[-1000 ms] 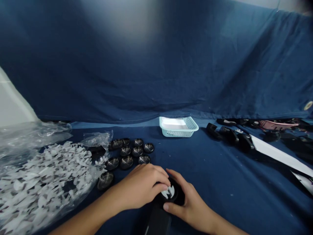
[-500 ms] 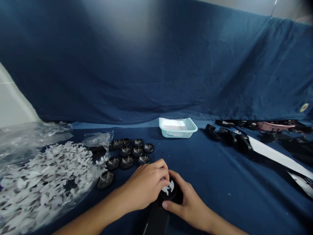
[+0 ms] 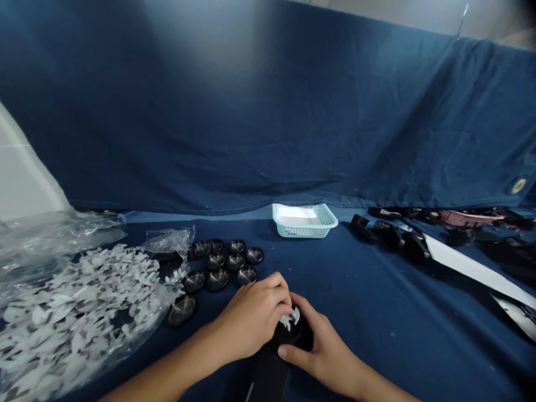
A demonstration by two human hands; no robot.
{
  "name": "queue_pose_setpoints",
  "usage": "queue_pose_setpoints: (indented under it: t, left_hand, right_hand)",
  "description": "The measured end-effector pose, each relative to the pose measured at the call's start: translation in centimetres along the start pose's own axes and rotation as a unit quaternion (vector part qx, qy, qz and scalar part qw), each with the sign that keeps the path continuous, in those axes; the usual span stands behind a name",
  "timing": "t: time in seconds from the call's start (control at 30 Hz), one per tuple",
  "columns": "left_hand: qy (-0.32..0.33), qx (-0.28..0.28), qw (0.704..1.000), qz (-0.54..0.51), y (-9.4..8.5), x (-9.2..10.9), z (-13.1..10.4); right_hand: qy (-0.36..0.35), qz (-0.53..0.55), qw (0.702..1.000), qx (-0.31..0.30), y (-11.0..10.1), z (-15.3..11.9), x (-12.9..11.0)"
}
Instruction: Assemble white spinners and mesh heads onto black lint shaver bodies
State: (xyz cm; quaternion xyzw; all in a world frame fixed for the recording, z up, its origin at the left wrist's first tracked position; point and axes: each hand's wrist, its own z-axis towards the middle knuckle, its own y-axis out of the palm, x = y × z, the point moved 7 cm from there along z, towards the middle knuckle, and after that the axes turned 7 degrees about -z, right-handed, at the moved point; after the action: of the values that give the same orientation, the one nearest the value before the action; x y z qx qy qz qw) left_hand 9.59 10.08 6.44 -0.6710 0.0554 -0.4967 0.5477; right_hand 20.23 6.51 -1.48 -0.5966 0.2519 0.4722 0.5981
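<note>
At the lower middle, my left hand (image 3: 257,315) has its fingers pinched on a small white plastic piece (image 3: 292,320) with curved prongs. The piece sits over a round black part (image 3: 288,336), and the fingers partly hide it. Around the right side of this round part curls my right hand (image 3: 324,343), thumb near and fingers far. Below both hands a long black body (image 3: 270,377) runs down to the bottom edge; I cannot tell whether it joins the round part. Just left of my left hand lie several black round discs (image 3: 218,279) with a fine speckled pattern.
Many white plastic pieces (image 3: 84,312) spill from a clear bag at left. A light-blue basket (image 3: 304,230) with something white inside stands at the back. Black parts (image 3: 391,234), a white strip (image 3: 473,268) and a pink basket (image 3: 469,219) lie at right. A blue cloth (image 3: 251,123) hangs behind.
The white piece has turned slightly under my left fingers. Both hands stay in nearly the same place, and the camera view has tilted a little.
</note>
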Motion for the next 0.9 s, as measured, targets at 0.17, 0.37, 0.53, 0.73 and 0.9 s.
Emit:
queue_pose_setpoints:
  t: [0.17, 0.37, 0.53, 0.73, 0.9]
  left_hand:
    - [0.003, -0.008, 1.0, 0.025, 0.2, 0.0, -0.1]
    - [-0.011, -0.002, 1.0, -0.007, -0.1, -0.1, 0.0]
    - [0.002, -0.026, 0.999, 0.041, -0.1, 0.3, -0.1]
    - [0.031, -0.032, 0.999, 0.009, -0.5, 0.5, -0.3]
    - [0.029, 0.035, 0.998, -0.042, -2.9, 0.7, -0.6]
  right_hand:
    - [0.007, -0.022, 1.0, 0.002, 0.0, -0.1, 0.5]
    - [0.012, -0.048, 0.999, 0.008, 0.0, -0.2, 0.9]
    - [-0.011, -0.075, 0.997, 0.001, 0.3, -0.4, 0.5]
    - [-0.029, -0.062, 0.998, -0.008, 0.6, -0.6, 0.7]
    - [-0.037, 0.004, 0.999, 0.028, -0.4, -1.1, 1.0]
